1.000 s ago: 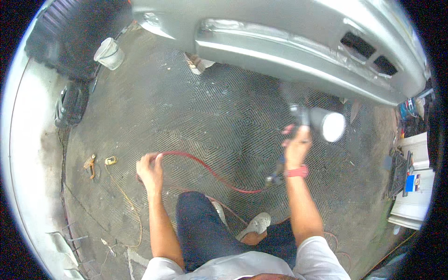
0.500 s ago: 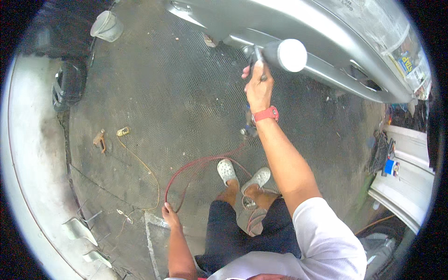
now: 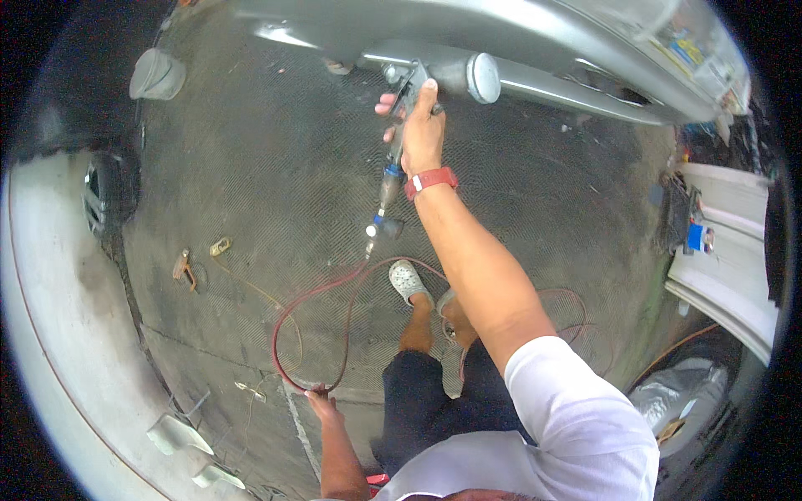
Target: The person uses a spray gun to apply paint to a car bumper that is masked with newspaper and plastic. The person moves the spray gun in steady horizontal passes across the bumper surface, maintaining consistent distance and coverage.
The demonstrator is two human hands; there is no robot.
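My right hand (image 3: 424,134) is wrapped round the handle of a spray gun (image 3: 412,83), some of its fingers in front near the trigger. A paint cup with a white lid (image 3: 484,78) sticks out to the right of the gun. Close beyond the gun is a silver car bumper (image 3: 535,79); how wide the gap is I cannot tell. Below the grip hang an air fitting with a blue ring (image 3: 391,171) and a small gauge or valve. From there a red air hose (image 3: 276,342) loops down to my left hand (image 3: 324,406), which is closed on it.
A pale bucket (image 3: 159,75) stands far left, near a dark wheel (image 3: 104,194). On the floor lie an orange-brown clamp (image 3: 184,269) and a yellow cord (image 3: 251,288). White panels (image 3: 727,250) stand at the right. Below them is a plastic-covered wheel (image 3: 689,392). More hose lies behind my feet.
The view has shifted. My right hand and the spray gun appear farther left, and the fittings under the grip now show fully. The hose loop has swung left and down with my left hand.
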